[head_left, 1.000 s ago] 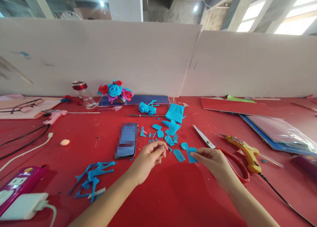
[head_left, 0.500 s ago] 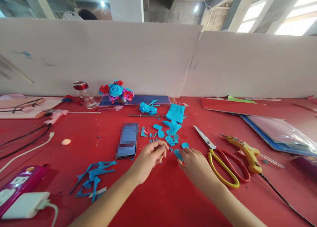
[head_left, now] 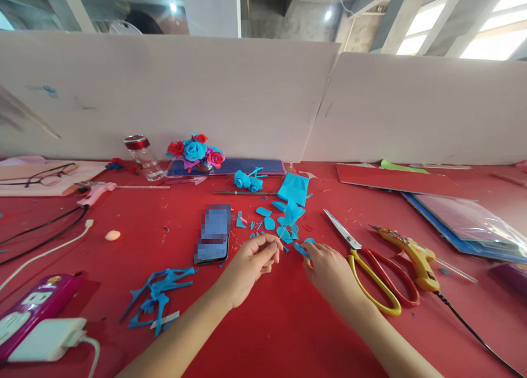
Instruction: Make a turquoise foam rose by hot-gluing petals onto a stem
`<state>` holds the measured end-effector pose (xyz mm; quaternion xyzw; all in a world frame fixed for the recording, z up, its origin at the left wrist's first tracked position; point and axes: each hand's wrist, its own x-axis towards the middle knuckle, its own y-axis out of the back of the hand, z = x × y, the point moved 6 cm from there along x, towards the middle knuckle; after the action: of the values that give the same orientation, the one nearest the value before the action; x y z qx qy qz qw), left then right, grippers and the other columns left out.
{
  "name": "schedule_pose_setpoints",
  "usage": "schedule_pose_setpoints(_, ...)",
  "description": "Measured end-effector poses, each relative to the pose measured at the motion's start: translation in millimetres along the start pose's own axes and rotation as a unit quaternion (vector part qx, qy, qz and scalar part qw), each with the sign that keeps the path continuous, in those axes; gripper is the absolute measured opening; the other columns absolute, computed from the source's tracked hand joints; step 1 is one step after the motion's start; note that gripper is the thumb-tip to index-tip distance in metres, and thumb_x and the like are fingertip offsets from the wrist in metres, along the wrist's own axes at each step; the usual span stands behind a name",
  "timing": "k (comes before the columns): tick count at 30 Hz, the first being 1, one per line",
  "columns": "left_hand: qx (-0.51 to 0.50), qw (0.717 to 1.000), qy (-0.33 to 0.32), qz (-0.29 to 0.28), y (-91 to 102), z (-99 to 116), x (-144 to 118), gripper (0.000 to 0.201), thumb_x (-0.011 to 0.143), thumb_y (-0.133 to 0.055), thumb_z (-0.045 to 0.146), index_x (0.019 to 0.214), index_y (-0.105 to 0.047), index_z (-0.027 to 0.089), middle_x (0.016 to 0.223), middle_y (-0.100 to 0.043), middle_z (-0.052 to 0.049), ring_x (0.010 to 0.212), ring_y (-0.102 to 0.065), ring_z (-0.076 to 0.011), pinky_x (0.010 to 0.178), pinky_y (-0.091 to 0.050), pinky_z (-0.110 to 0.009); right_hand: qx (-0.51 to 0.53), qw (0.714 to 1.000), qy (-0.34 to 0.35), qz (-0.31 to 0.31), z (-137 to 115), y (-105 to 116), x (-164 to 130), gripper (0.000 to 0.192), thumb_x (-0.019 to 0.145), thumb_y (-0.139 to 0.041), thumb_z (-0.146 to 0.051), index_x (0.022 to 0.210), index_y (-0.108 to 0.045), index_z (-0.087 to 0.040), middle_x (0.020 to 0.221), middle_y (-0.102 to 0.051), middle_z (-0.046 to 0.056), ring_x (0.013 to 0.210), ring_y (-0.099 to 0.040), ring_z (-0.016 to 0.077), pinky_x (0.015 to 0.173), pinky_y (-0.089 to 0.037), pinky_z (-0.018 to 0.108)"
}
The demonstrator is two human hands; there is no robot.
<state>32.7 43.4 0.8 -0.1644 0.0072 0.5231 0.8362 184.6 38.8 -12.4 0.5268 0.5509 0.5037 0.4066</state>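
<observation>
My left hand (head_left: 259, 257) is closed, thumb and fingertips pinching a thin pale stem (head_left: 281, 234). At the stem's upper end stands a blue paper petal shape (head_left: 293, 212); whether it is fixed there I cannot tell. To the right, my right hand (head_left: 328, 268) has its fingers closed on the edge of a cut blue paper petal (head_left: 302, 250), with another piece just behind the fingertips. Several loose blue petals, such as one oval petal (head_left: 269, 223), lie on the red table beyond both hands. A folded blue paper square (head_left: 293, 188) lies farther back.
Scissors (head_left: 362, 262) and a yellow glue gun (head_left: 411, 260) lie at the right. A phone (head_left: 212, 235) and blue scraps (head_left: 158, 295) are at the left. Farther back are finished blue roses (head_left: 247, 180), a flower pot (head_left: 196, 151) and a glass bottle (head_left: 146, 161).
My right hand has closed on a blue petal and tilted it up from the table, shifting slightly right. My left hand still holds the stem, nearly in place.
</observation>
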Motion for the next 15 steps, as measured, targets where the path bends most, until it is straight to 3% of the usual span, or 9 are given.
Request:
schedule_pose_setpoints(3, -0.006, 1.0, 0.0, 0.001, 1.3, -1, 0, 0.023, 0.079, -0.06, 0.041, 0.075, -0.054, 0.019, 0.068, -0.044, 0.004, 0.054, -0.026, -0.0078, 0.057, -0.026, -0.022, 0.052, 0.999, -0.001, -0.008, 6, 3, -3, 0.026, 0.08, -0.046, -0.012, 0.1, -0.061, -0.021, 0.086, -0.07, 0.003, 0.077, -0.065, 0.0163, 0.059, -0.041, 0.023)
schedule_pose_setpoints(6, -0.007, 1.0, -0.004, -0.002, 2.3, -2, 1, 0.02, 0.081, -0.059, 0.038, 0.076, -0.055, 0.019, 0.068, -0.045, 0.004, 0.054, -0.026, -0.0076, 0.056, -0.025, -0.022, 0.103, 0.994, 0.007, -0.034, 8, 13, -10, 0.014, 0.082, -0.048, -0.021, 0.084, -0.062, -0.021, 0.073, -0.068, 0.0, 0.063, -0.063, 0.0138, 0.053, -0.04, 0.021)
schedule_pose_setpoints(8, -0.006, 1.0, -0.01, -0.007, 2.4, -2, 2, 0.019, 0.082, -0.057, 0.037, 0.076, -0.054, 0.019, 0.068, -0.045, 0.004, 0.054, -0.026, -0.0077, 0.055, -0.024, -0.021, 0.141, 0.989, 0.007, -0.044, 9, 22, -12, 0.018, 0.084, -0.047, -0.028, 0.075, -0.06, -0.02, 0.068, -0.067, 0.001, 0.059, -0.061, 0.015, 0.052, -0.041, 0.023)
schedule_pose_setpoints(10, -0.004, 1.0, -0.015, -0.01, 2.6, -2, 2, 0.019, 0.083, -0.057, 0.036, 0.075, -0.054, 0.019, 0.068, -0.045, 0.004, 0.054, -0.025, -0.008, 0.054, -0.023, -0.021, 0.167, 0.985, 0.016, -0.044, 8, 28, -10, 0.019, 0.085, -0.046, -0.029, 0.077, -0.061, -0.02, 0.074, -0.068, 0.003, 0.066, -0.063, 0.0171, 0.058, -0.044, 0.025)
schedule_pose_setpoints(15, 0.0, 1.0, -0.01, -0.006, 2.6, -3, 2, 0.019, 0.084, -0.056, 0.034, 0.074, -0.053, 0.018, 0.069, -0.044, 0.004, 0.055, -0.025, -0.008, 0.055, -0.024, -0.021, 0.142, 0.974, 0.145, -0.097, -11, 23, -1, 0.03, 0.079, -0.042, -0.009, 0.097, -0.062, -0.023, 0.101, -0.066, 0.005, 0.089, -0.062, 0.0174, 0.075, -0.045, 0.027)
